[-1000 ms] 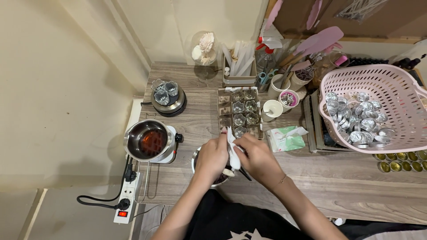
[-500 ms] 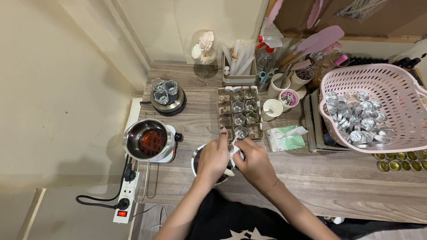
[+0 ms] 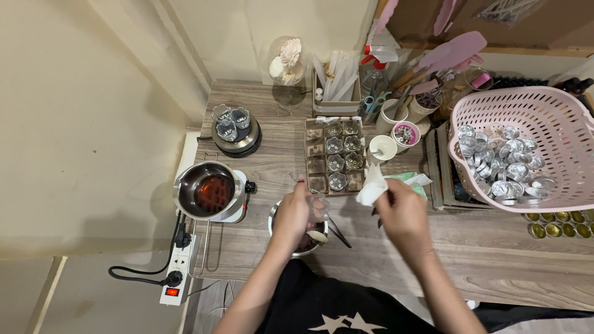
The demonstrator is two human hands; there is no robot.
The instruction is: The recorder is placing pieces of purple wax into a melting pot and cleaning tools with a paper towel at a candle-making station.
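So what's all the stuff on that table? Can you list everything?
basket: one, pink, right side, holding many silver cups
tray: one, brown, middle of table, holding small clear moulds
pot: one, silver with dark red liquid, left side
power strip: one, white, left of the table below the pot
round tin: one, dark, behind the pot, clear moulds on top
white cup: one, right of tray
bowl: one, metal, front edge under left hand
left hand: over the bowl, holding a small clear mould
right hand: holding a white tissue
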